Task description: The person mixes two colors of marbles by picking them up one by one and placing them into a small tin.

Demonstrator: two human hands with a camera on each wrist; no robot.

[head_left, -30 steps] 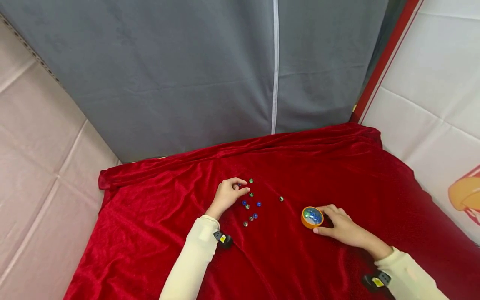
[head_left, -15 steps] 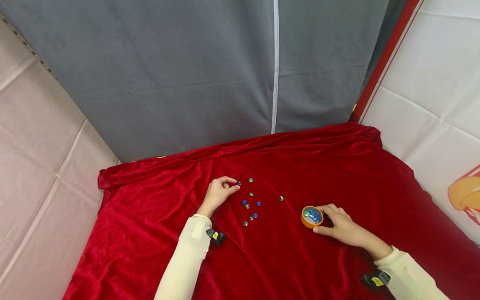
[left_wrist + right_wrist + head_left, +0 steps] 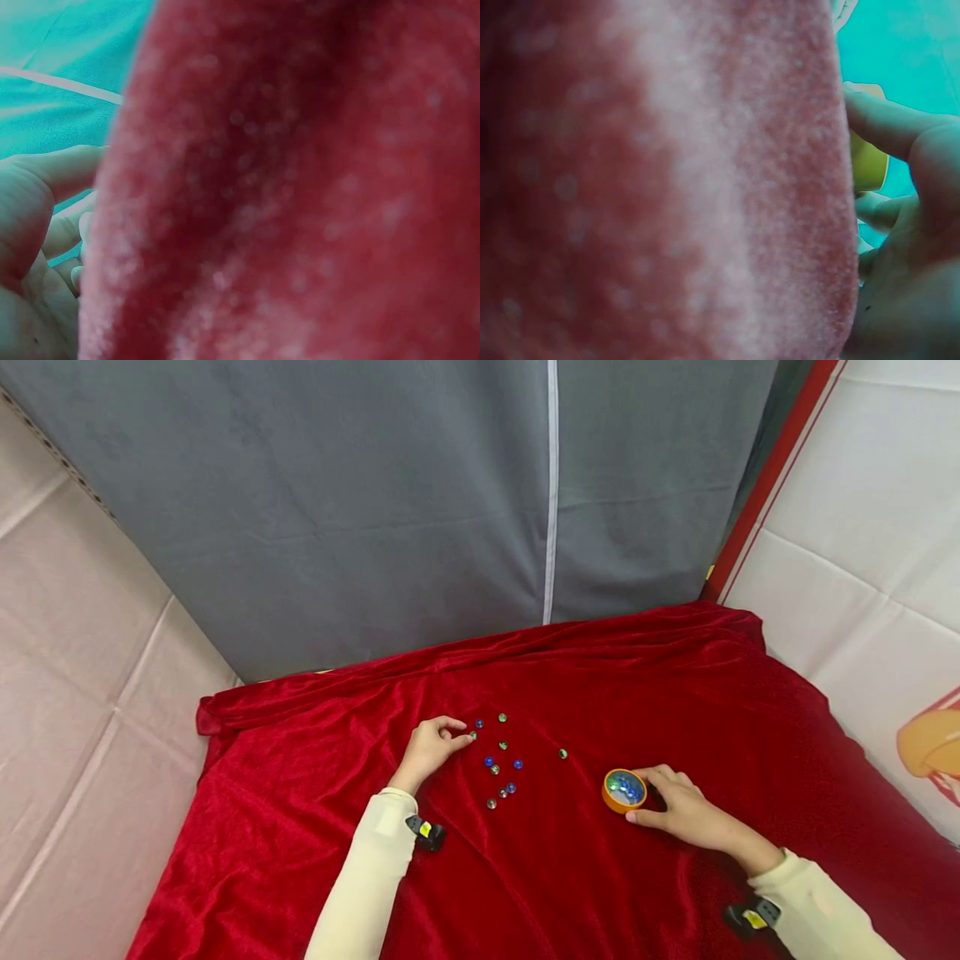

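Overhead, so to speak, we look past a tall grey fabric curtain [image 3: 337, 510] with a pale vertical seam to a rumpled red velvet cloth [image 3: 600, 893], flanked by creased white fabric walls [image 3: 862, 510]. Two cream long sleeves [image 3: 363, 877] reach over the cloth, a small black wrist device [image 3: 425, 832] just below each cuff. Out of the right one comes our right hand [image 3: 682, 810], its thumb and fingers curved round the side of a round orange tub [image 3: 612, 803], gripping it as it stands on the cloth. Our left hand [image 3: 429, 752] is well to its left, thumb and forefinger slightly parted at a small green glass marble [image 3: 472, 736]; we cannot tell whether they pinch it. Blue and green glass marbles [image 3: 626, 789] sit inside the tub. Smallest of all, ten more loose blue, green and clear marbles [image 3: 489, 762] lie scattered near the left hand, one green marble [image 3: 563, 753] apart, closer to the tub.
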